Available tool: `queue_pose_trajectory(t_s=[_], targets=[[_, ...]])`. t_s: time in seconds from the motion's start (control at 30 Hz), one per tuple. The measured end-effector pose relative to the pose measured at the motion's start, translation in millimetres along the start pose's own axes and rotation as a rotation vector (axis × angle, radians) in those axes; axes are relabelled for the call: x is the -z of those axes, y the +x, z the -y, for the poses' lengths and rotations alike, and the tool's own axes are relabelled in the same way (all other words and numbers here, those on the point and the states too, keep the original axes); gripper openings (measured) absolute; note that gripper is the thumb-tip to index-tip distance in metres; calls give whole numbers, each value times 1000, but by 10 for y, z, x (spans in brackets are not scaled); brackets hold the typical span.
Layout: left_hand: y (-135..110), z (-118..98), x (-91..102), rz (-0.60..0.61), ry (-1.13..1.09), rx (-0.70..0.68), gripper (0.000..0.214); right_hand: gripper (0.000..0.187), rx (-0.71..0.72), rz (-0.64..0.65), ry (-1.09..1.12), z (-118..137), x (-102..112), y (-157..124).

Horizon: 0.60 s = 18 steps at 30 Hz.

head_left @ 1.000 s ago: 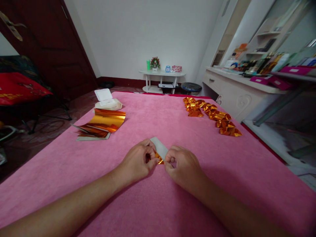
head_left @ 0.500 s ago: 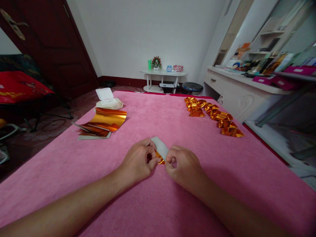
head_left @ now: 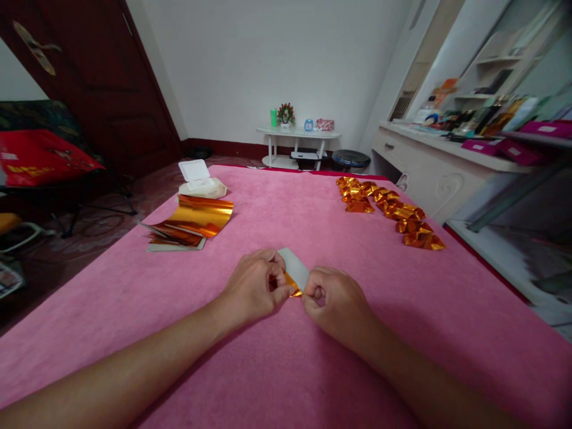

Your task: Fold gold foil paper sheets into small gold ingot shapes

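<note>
My left hand (head_left: pixel 254 287) and my right hand (head_left: pixel 335 302) meet low over the pink cloth (head_left: pixel 286 369), both pinching one small foil paper (head_left: pixel 295 271). Its white back faces up and a gold edge shows between my fingertips. A stack of flat gold foil sheets (head_left: pixel 192 221) lies to the far left. A row of folded gold pieces (head_left: pixel 388 208) runs along the far right of the cloth.
An open white wipes pack (head_left: pixel 200 180) sits beyond the foil sheets. A white dresser (head_left: pixel 429 167) with clutter stands to the right, a small white side table (head_left: pixel 295 140) at the far wall, a dark red door (head_left: pixel 89 89) at left.
Both hands keep their pinch on the foil paper, working it slightly. The view has shifted a little, nothing else on the cloth has moved.
</note>
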<state>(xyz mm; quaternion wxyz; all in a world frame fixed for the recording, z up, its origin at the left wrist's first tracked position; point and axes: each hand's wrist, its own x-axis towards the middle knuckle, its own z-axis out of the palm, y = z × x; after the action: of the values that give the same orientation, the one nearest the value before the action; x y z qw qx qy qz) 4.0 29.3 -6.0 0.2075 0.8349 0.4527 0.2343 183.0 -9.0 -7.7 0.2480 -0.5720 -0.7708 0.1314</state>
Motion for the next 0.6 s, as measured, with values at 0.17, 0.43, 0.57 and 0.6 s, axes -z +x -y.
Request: queue_pose_trajectory(t_s=[0.17,0.43,0.57,0.6], targets=[[-18,-15,-10,-15,-22,-1,17,10,-14,9,4,-7,-1,6],[2,-30,-13,-10,-22,-13,18,12,11,1,3,-5,-3,18],[22,-24,12,30,-7,-25,18,11,44,-25,20,1,13,-19],[25,-22,16,35,-3,-29,18,14,57,-31,39,1,17,-30]])
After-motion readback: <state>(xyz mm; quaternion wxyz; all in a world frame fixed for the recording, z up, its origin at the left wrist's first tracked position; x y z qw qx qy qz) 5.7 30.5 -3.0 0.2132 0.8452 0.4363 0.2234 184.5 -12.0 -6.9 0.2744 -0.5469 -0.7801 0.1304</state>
